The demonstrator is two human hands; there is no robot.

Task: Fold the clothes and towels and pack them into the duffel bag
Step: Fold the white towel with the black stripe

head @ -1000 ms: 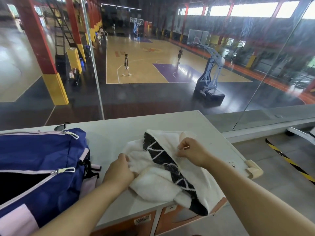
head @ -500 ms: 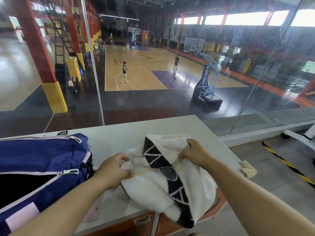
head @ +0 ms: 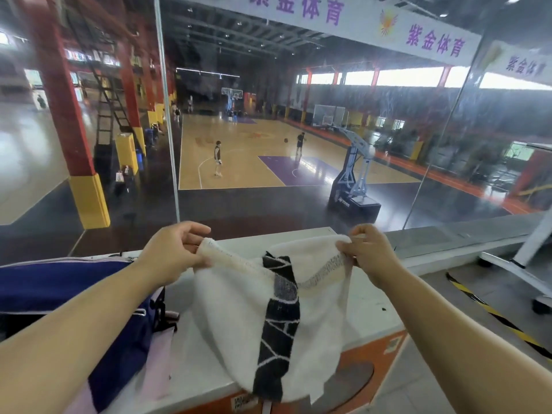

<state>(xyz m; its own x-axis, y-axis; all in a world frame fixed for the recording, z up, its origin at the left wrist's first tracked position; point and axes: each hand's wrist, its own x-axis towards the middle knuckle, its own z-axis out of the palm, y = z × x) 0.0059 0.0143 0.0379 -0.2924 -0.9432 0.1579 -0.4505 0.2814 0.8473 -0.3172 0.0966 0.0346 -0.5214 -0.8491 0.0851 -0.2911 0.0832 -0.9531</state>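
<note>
Fingers of my left hand [head: 176, 252] and right hand [head: 370, 255] each pinch a top corner of the towel [head: 239, 318], which hangs over the bench [head: 367, 312] beside the duffel bag [head: 59, 282]; risk: either thin pinch slipping would likely drop it off the front edge, and the sagging hem may fold crooked.

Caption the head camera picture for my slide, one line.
Left hand and right hand pinch a white towel by its top edge beside a blue duffel bag.
</note>
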